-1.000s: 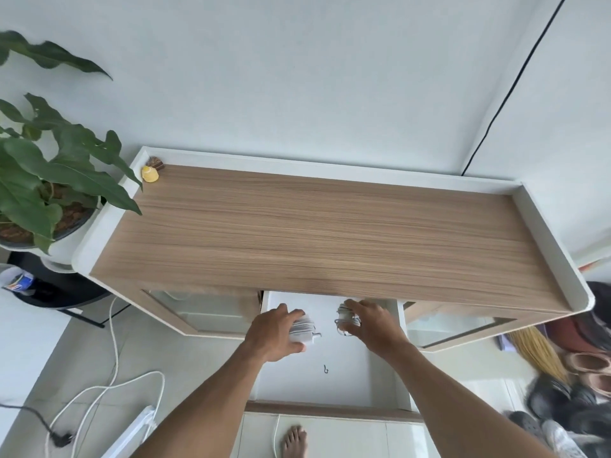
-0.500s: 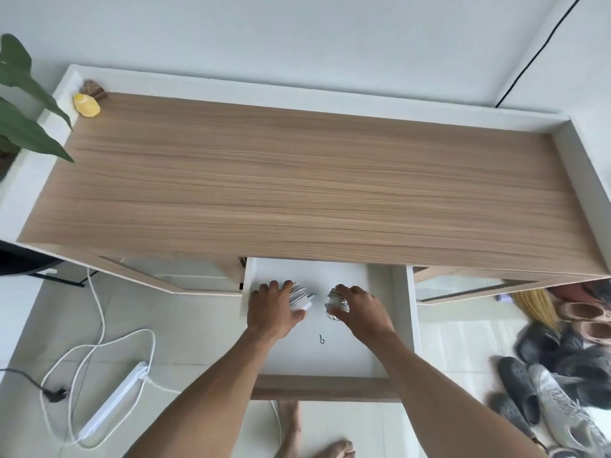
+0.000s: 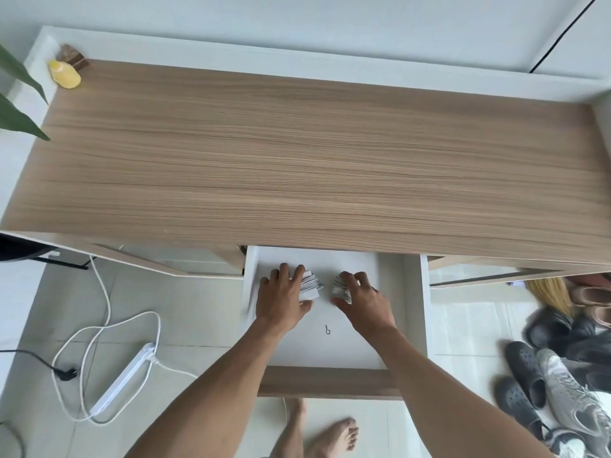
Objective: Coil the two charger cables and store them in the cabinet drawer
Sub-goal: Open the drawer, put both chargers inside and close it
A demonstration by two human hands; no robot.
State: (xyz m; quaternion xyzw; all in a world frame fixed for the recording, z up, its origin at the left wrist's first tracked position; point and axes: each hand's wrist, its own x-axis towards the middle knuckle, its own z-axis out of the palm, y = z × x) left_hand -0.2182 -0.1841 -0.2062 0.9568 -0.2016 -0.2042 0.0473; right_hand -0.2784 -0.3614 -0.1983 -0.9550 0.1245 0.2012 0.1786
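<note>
The cabinet drawer (image 3: 401,309) is pulled out under the wooden cabinet top (image 3: 314,153), showing its white inside. Two coiled white charger cables lie side by side at its back. My left hand (image 3: 282,300) holds the left charger cable (image 3: 310,285) between thumb and fingers. My right hand (image 3: 365,300) grips the right charger cable (image 3: 340,287) in the same way, fingers arched over it. Both coils are low against the drawer floor, and the hands hide part of each.
A small metal hook (image 3: 327,330) lies in the drawer's middle. The wooden drawer front (image 3: 330,381) is near my bare feet (image 3: 334,434). A white power strip (image 3: 124,378) with cords lies on the floor at left, shoes (image 3: 562,375) at right. A yellow object (image 3: 64,74) sits on the cabinet's far left corner.
The view has tilted down towards the drawer. Both hands have stayed on the coils at the drawer's back and have lowered them a little.
</note>
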